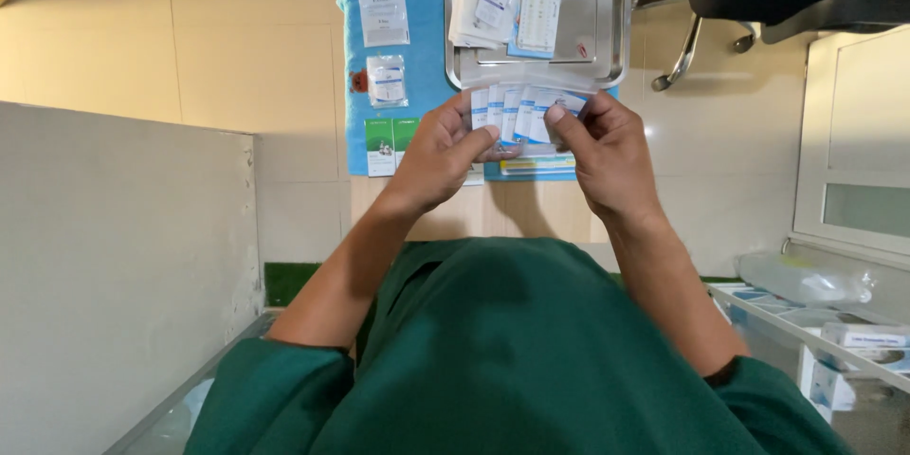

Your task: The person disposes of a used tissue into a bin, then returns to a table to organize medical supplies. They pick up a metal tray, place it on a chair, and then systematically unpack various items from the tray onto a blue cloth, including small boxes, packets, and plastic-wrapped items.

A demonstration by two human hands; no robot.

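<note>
Both my hands hold a fanned stack of several small white and blue flat packets in front of me. My left hand grips the fan's lower left side, thumb across the front. My right hand pinches its right edge with thumb and fingers. Just beyond the packets lies a metal tray with more sealed pouches in it. The tray rests on a blue cloth.
On the blue cloth left of the tray lie two clear sealed pouches and a green and white packet. An office chair base stands at the upper right. A shelf with boxes is at the lower right, a grey panel at left.
</note>
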